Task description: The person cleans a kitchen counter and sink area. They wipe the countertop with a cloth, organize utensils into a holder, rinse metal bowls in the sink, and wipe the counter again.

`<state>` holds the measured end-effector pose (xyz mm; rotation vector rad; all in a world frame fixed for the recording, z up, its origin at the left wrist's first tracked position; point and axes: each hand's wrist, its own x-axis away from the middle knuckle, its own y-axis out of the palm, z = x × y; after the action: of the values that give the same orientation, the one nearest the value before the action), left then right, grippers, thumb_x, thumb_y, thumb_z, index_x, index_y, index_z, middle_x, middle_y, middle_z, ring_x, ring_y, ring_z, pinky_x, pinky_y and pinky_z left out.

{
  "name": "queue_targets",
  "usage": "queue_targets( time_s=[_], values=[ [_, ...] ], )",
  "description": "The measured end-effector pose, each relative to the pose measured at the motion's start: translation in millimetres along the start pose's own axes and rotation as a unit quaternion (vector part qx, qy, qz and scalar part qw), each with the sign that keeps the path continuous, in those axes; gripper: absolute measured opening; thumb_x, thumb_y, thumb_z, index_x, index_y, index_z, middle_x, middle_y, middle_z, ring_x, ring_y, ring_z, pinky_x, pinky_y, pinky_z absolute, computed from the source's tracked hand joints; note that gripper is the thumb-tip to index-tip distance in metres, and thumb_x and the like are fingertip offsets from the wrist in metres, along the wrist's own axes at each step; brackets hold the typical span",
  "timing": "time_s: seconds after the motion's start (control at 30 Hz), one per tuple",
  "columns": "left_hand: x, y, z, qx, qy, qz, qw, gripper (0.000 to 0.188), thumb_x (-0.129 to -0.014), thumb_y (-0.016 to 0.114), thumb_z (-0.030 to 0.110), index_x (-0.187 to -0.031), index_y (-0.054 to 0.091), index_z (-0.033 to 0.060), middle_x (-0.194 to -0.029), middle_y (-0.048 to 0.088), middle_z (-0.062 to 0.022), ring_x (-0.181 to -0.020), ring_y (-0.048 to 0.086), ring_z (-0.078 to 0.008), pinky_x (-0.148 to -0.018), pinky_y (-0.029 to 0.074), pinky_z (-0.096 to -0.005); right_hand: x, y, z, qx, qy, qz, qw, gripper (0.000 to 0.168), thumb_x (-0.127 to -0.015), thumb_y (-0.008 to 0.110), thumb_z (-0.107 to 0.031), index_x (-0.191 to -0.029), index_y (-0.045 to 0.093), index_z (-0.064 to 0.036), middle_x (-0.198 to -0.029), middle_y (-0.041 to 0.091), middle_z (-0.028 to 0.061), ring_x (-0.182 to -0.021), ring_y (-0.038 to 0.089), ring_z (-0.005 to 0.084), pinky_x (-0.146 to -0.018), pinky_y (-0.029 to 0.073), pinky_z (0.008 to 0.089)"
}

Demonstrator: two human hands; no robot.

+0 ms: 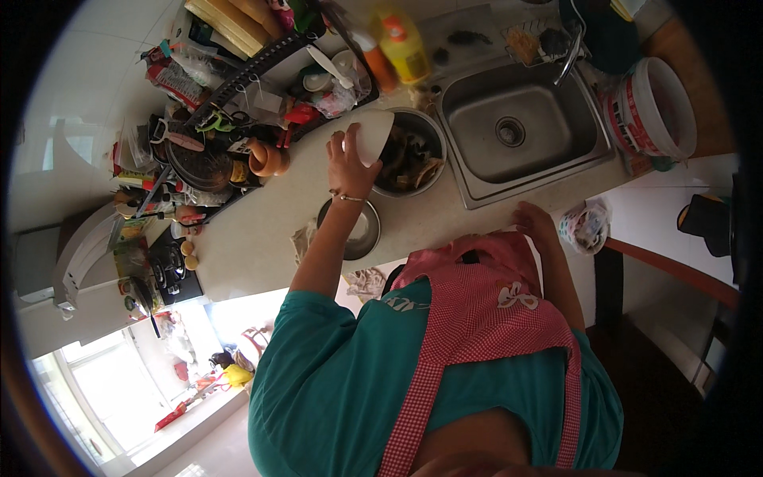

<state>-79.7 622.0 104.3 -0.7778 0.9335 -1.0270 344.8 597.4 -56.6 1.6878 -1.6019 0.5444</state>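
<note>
My left hand [350,161] grips a smooth white dish [377,128], tilted over the left rim of a round metal bowl [442,138]. Dark, wrinkled food pieces [411,158] with some paler brown bits lie in that bowl; the dish covers part of it from view. Below my left forearm stands a smaller metal bowl [365,229], partly hidden, with something pale inside. My right hand [534,224] is at the front edge of the counter [417,217], fingers loosely bent and a little apart, with nothing visible in it.
Right of the bowl is a steel sink [524,131] with a faucet [571,56]. A white plastic bucket [653,113] stands beyond it. Yellow and orange bottles [405,50] are behind. A crowded black rack [250,77] lines the wall; a gas stove [173,265] is far left.
</note>
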Motion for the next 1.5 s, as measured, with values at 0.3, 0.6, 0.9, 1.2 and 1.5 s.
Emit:
queue_targets(
  time_s=[0.3,0.6,0.9,1.2,1.5],
  values=[
    [-8,2,-31,0.226,-0.134,0.025,0.965,0.072,-0.062,0.074,0.006,-0.127,0.044,0.0109,-0.107,0.052,-0.0153,-0.096,0.058,-0.0331,-0.075,0.057,-0.0437,5,6,-8,-0.030,-0.012,-0.012,0.999,0.029,-0.089,0.064,-0.026,-0.110,0.061,-0.006,-0.091,0.065,0.0054,-0.077,0.063,0.0157,-0.066,0.051,0.0288],
    [-8,-4,-51,0.428,-0.198,-0.077,0.879,0.072,-0.073,0.065,-0.001,-0.135,0.032,0.0083,-0.116,0.055,-0.0180,-0.090,0.066,-0.0301,-0.057,0.063,-0.0381,9,5,-8,-0.047,-0.012,-0.005,0.999,0.036,-0.088,0.065,-0.025,-0.116,0.060,-0.004,-0.094,0.065,0.0082,-0.080,0.063,0.0187,-0.066,0.053,0.0304],
    [-2,-18,-82,0.559,-0.352,-0.075,0.747,0.066,-0.074,0.056,-0.007,-0.134,0.034,0.0116,-0.112,0.052,-0.0155,-0.097,0.061,-0.0299,-0.066,0.063,-0.0500,8,-12,1,-0.015,-0.021,-0.004,1.000,0.036,-0.091,0.059,-0.026,-0.120,0.059,-0.005,-0.101,0.065,0.0097,-0.085,0.064,0.0207,-0.070,0.052,0.0304],
    [40,-33,-156,0.618,-0.435,0.042,0.654,0.052,-0.080,0.055,0.000,-0.126,0.035,0.0159,-0.111,0.048,-0.0166,-0.105,0.053,-0.0390,-0.081,0.054,-0.0671,16,11,-9,0.087,0.007,-0.060,0.994,0.032,-0.093,0.057,-0.028,-0.118,0.061,-0.008,-0.095,0.065,0.0060,-0.079,0.064,0.0167,-0.068,0.053,0.0281],
    [95,-66,-154,0.638,-0.424,0.102,0.635,0.051,-0.078,0.060,0.007,-0.125,0.040,0.0107,-0.126,0.048,-0.0189,-0.114,0.051,-0.0420,-0.090,0.051,-0.0628,15,161,-71,0.434,-0.368,-0.104,0.816,0.015,-0.087,0.063,-0.014,-0.099,0.069,-0.006,-0.088,0.066,0.0048,-0.072,0.062,0.0185,-0.063,0.051,0.0318]
  ],
)
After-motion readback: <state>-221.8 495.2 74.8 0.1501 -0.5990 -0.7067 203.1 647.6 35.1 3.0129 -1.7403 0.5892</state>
